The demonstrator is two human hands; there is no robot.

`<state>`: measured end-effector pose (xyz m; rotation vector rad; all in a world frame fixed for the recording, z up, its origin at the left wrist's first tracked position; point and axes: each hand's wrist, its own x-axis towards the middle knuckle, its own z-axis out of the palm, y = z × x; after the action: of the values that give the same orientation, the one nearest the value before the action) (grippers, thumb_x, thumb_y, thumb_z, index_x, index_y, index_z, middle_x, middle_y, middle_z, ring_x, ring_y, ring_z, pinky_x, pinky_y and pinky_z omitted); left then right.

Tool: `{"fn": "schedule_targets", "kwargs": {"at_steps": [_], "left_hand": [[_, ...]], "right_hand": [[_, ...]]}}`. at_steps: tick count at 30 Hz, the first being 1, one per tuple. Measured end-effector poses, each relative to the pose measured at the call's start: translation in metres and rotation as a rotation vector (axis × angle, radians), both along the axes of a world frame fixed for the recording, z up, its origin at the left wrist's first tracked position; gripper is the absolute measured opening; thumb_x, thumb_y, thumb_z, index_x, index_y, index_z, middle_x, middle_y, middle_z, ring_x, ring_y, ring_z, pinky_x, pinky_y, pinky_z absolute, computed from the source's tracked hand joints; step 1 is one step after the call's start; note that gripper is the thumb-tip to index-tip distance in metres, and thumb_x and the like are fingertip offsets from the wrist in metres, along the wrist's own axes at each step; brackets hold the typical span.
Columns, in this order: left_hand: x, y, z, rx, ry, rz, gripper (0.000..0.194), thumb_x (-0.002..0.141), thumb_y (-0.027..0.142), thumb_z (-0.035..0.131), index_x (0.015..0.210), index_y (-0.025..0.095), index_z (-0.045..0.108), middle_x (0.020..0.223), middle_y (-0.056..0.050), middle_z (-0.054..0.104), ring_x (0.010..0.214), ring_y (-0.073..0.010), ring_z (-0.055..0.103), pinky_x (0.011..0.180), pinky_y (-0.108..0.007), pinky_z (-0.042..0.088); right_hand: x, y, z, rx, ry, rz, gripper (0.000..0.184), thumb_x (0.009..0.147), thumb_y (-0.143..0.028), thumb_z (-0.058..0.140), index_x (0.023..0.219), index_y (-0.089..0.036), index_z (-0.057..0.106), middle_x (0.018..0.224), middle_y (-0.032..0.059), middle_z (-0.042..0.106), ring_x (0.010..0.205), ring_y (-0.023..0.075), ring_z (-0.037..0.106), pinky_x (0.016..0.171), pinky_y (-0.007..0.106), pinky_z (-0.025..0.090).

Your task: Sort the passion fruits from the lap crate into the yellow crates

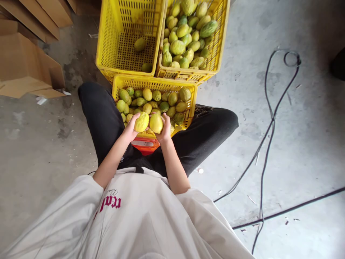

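Note:
My left hand (pixel 131 128) is closed around a bumpy yellow lemon (pixel 141 122). Beside it, my right hand (pixel 165 130) grips a smoother yellow lemon (pixel 156 123). The two fruits are held side by side over the near edge of a yellow crate (pixel 155 82) between my knees. Inside that crate lie many green and yellow lemons (pixel 147 94). Some fingers of both hands are hidden behind the fruits.
Behind stand two more yellow crates: the left crate (pixel 129 71) holds a couple of lemons (pixel 139 44), the right crate (pixel 219 54) a big pile (pixel 178 47). Cardboard boxes (pixel 24 64) are at left. A black cable (pixel 265 138) runs across the floor at right.

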<state>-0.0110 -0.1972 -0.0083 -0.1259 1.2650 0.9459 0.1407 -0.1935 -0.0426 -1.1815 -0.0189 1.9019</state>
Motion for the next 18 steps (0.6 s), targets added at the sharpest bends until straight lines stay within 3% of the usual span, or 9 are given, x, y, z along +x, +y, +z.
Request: {"fn": "schedule_targets", "kwargs": {"at_steps": [3,6,10,14,18], "left_hand": [[-0.003,0.000,-0.007,-0.004,0.062,0.043,0.020,0.114,0.034,0.076,0.128,0.020,0.080,0.120,-0.011,0.090,0.123,-0.0288,0.091,0.113,-0.043,0.078],[-0.004,0.000,-0.007,0.069,0.046,0.124,0.030,0.112,0.035,0.077,0.140,0.024,0.079,0.126,-0.010,0.091,0.131,-0.0310,0.089,0.115,-0.044,0.077],[-0.001,0.000,0.010,0.195,-0.037,0.178,0.043,0.117,0.041,0.061,0.155,0.025,0.077,0.134,-0.013,0.091,0.145,-0.0338,0.085,0.117,-0.046,0.075],[0.004,-0.005,0.028,0.243,-0.104,0.160,0.050,0.114,0.032,0.057,0.161,0.023,0.073,0.142,-0.013,0.090,0.149,-0.0335,0.083,0.123,-0.049,0.070],[0.005,-0.009,0.028,0.230,-0.125,0.083,0.047,0.111,0.029,0.065,0.157,0.023,0.073,0.143,-0.013,0.090,0.147,-0.0334,0.084,0.126,-0.049,0.068]], "right_hand": [[0.001,0.002,-0.001,0.004,0.026,0.010,0.055,0.087,-0.066,0.075,0.130,-0.032,0.066,0.112,0.0060,0.088,0.114,0.0377,0.087,0.084,0.054,0.079],[-0.002,0.005,0.003,0.032,0.075,-0.023,0.040,0.095,-0.050,0.063,0.130,-0.032,0.066,0.112,0.0049,0.088,0.121,0.0348,0.085,0.093,0.053,0.076],[-0.007,0.007,0.015,0.094,0.101,-0.061,0.021,0.112,-0.045,0.061,0.125,-0.031,0.069,0.112,0.0036,0.086,0.127,0.0280,0.081,0.107,0.046,0.071],[-0.007,0.007,0.024,0.064,0.188,-0.161,0.035,0.117,-0.059,0.055,0.117,-0.029,0.074,0.105,0.0052,0.084,0.119,0.0306,0.083,0.092,0.044,0.077],[-0.002,0.005,0.022,0.003,0.265,-0.219,0.039,0.111,-0.062,0.059,0.117,-0.028,0.075,0.095,0.0054,0.082,0.097,0.0296,0.085,0.072,0.039,0.076]]}}
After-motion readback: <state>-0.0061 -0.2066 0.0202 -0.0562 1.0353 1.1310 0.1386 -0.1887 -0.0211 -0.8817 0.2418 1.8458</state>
